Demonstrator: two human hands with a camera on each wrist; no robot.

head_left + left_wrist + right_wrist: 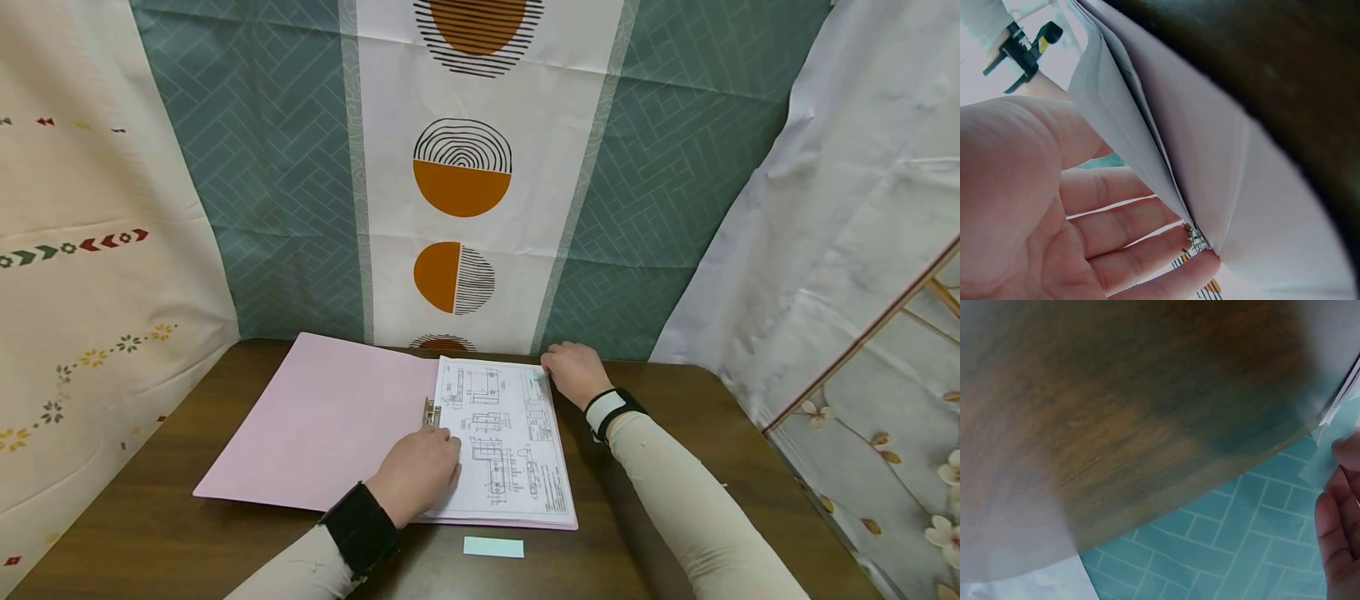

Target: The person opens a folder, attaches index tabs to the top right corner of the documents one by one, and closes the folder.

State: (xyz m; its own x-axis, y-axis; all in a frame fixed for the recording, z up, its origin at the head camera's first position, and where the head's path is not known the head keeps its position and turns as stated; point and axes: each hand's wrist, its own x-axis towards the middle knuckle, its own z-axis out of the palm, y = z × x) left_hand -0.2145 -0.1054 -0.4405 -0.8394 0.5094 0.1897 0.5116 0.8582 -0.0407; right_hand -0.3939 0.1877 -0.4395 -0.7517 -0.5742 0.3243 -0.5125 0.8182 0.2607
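Observation:
A pink folder (pixel 352 417) lies spread on the table, with a stack of printed technical drawings (pixel 517 442) on its right half. A metal clip (pixel 431 412) sits at the stack's left edge. My left hand (pixel 422 468) rests on that edge just below the clip, its fingers extended in the left wrist view. At the stack's top right corner is my right hand (pixel 576 372). Its thumb and finger pinch a pale green sticky note (pixel 1325 459), seen in the right wrist view. Another pale green sticky strip (pixel 493 547) lies in front of the folder.
The brown wooden table (pixel 667 533) ends just behind the folder, against a green and white patterned curtain (pixel 480 283). A cream cloth (pixel 97 275) hangs at the left and a white flowered cloth (pixel 885 400) at the right.

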